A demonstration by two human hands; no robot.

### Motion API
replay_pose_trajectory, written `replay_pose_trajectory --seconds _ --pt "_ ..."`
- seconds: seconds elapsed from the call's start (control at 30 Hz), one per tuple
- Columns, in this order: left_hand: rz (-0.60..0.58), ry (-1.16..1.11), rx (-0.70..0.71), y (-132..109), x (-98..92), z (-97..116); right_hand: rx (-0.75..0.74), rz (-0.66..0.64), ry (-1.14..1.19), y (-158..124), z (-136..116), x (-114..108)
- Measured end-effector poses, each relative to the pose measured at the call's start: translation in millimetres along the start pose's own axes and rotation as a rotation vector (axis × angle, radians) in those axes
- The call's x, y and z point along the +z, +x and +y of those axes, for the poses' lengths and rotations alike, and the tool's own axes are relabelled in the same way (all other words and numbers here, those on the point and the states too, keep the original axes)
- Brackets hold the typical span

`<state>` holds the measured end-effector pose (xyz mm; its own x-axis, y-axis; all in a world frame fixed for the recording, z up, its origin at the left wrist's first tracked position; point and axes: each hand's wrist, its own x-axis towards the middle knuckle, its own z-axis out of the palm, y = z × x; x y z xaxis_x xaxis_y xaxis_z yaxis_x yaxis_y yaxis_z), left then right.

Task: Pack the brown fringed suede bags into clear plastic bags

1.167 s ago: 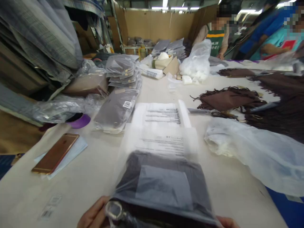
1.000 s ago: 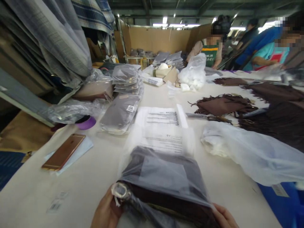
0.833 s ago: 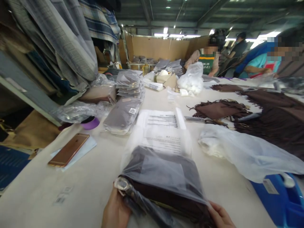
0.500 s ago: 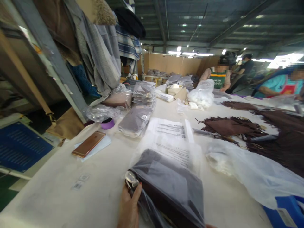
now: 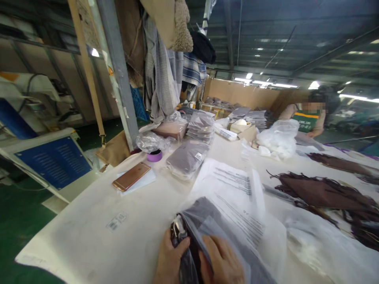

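Observation:
A folded dark brown cloth item in a clear plastic bag lies at the front of the table. My left hand is closed round the bag's left edge, its thumb on top, beside a shiny silvery piece whose kind I cannot make out. My right hand lies over the bag just to the right, fingers curled on its plastic at the opening fold. Beyond the bag is a plastic bag with printed text.
To the left lie a phone on pale blue paper and a purple tape roll. Packed cloth bundles are stacked behind. Brown fringed cloth and crumpled plastic spread right. A metal post stands left; a person is across the table.
My right hand has come from the lower edge onto the bag beside my left hand. The camera view has swung left, shifting everything rightward in the picture.

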<state>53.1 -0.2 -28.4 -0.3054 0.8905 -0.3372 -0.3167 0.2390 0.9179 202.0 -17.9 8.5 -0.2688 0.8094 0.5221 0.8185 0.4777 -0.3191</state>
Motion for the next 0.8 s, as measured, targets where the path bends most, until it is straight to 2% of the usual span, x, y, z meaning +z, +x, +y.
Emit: replay_pose_trajectory --seconds 0.07,0.2,0.37,0.5,0.67,0.8 --pt "-0.020 0.052 0.028 3.1 -2.8 -2.2 -0.125 -0.072 -0.064 29.0 -5.4 18.8" --pt "-0.006 0.087 0.072 4.8 -4.6 -2.9 -0.089 -0.109 -0.163 54.4 -12.3 38.4" --pt "-0.060 0.068 0.096 -0.9 -3.5 1.6 -0.014 -0.131 -0.047 64.8 -9.0 44.3" --pt "-0.041 -0.003 0.082 -1.5 -1.6 1.2 0.019 -0.116 0.136 72.8 -8.9 47.1" --pt "0.016 -0.030 0.048 2.4 3.5 4.7 -0.047 -0.047 0.223 75.5 -8.2 49.6" --pt "0.032 -0.009 0.041 10.7 6.1 6.2 -0.222 -0.133 0.231 71.4 -6.9 49.1"
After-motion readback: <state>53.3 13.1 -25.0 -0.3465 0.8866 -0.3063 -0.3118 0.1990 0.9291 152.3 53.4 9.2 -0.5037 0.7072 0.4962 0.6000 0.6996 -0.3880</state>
